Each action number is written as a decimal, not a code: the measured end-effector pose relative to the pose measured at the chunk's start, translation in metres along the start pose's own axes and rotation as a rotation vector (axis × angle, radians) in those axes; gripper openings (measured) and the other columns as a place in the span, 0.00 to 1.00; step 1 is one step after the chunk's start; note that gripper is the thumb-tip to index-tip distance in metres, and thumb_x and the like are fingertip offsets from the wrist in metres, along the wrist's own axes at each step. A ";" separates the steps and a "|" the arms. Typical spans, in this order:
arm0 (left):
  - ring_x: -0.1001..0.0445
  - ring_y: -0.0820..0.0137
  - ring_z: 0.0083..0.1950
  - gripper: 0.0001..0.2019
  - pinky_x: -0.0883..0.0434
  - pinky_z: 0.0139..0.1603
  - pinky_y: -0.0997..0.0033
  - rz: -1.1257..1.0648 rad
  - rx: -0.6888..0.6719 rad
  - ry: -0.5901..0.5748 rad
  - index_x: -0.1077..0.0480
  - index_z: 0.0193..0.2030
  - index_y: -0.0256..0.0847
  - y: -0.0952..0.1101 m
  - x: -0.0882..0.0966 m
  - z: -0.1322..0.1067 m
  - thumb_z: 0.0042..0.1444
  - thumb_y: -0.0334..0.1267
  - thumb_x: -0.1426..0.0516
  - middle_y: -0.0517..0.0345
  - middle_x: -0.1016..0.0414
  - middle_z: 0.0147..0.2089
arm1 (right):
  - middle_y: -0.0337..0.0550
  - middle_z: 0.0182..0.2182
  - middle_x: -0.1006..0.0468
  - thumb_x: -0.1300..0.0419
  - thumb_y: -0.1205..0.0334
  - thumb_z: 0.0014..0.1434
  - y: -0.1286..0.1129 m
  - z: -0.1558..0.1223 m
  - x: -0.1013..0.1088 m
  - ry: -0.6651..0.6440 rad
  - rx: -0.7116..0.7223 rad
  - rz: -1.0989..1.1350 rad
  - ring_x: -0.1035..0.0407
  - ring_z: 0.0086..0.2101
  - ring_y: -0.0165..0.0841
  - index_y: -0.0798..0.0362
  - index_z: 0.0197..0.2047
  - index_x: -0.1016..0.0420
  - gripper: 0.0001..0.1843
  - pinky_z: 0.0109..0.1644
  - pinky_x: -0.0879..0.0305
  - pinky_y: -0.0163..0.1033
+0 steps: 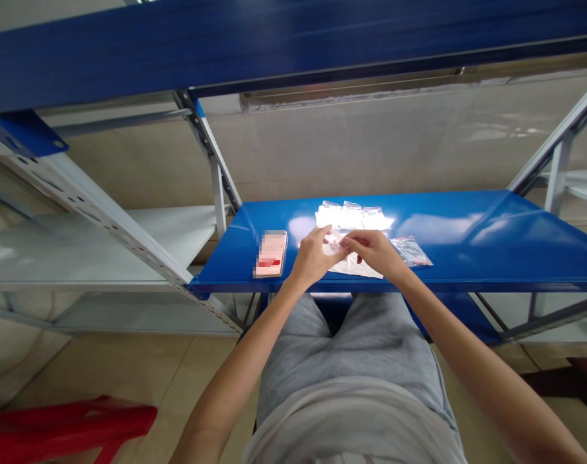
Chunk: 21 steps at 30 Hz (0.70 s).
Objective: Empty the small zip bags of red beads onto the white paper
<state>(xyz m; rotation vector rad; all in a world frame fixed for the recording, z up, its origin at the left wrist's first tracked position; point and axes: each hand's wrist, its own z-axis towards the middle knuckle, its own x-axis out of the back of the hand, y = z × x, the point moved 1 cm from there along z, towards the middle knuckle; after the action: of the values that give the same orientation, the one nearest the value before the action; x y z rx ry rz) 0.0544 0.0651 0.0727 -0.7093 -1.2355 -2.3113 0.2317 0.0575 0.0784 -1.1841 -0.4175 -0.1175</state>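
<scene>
Clear plastic bag (354, 264) pinched between left hand (315, 256) and right hand (373, 251), both gripping, over blue steel shelf (448, 241). Row of small zip bags (354, 216) just beyond hands; single zip bag (412, 251) beside right hand; blurred pink rectangular item (270, 253) beside left hand.

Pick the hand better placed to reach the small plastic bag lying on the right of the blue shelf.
Right hand, probably: it sits beside the small plastic bag, while the left hand is farther away, with the right hand between it and the bag.

Glare is cast across the blue steel shelf (448, 258) and plastic bags (354, 216); the rack uprights (95, 206) are curved by lens distortion at the edges.
</scene>
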 end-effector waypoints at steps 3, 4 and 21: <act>0.20 0.62 0.49 0.27 0.25 0.54 0.63 0.021 -0.025 0.008 0.28 0.60 0.37 -0.001 0.001 -0.002 0.57 0.46 0.32 0.46 0.21 0.55 | 0.43 0.28 0.21 0.42 0.43 0.64 0.001 0.000 -0.001 -0.041 -0.009 0.044 0.28 0.26 0.33 0.53 0.37 0.22 0.21 0.26 0.32 0.36; 0.20 0.62 0.50 0.26 0.25 0.54 0.63 0.028 -0.026 0.014 0.28 0.60 0.37 -0.001 0.001 -0.002 0.57 0.45 0.33 0.47 0.21 0.54 | 0.44 0.30 0.19 0.44 0.44 0.66 0.003 0.000 -0.001 -0.030 -0.022 0.057 0.26 0.28 0.34 0.52 0.42 0.22 0.20 0.26 0.32 0.36; 0.21 0.59 0.54 0.25 0.26 0.58 0.63 0.168 -0.163 -0.348 0.24 0.58 0.42 -0.029 0.009 0.001 0.53 0.41 0.32 0.50 0.19 0.54 | 0.47 0.34 0.18 0.39 0.66 0.62 0.068 0.005 -0.006 -0.064 0.102 -0.704 0.27 0.34 0.38 0.51 0.38 0.15 0.09 0.41 0.37 0.38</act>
<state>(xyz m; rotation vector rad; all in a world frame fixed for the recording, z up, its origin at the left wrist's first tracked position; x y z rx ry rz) 0.0303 0.0794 0.0602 -1.2659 -1.0832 -2.2276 0.2457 0.0867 0.0187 -0.8989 -0.8744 -0.6595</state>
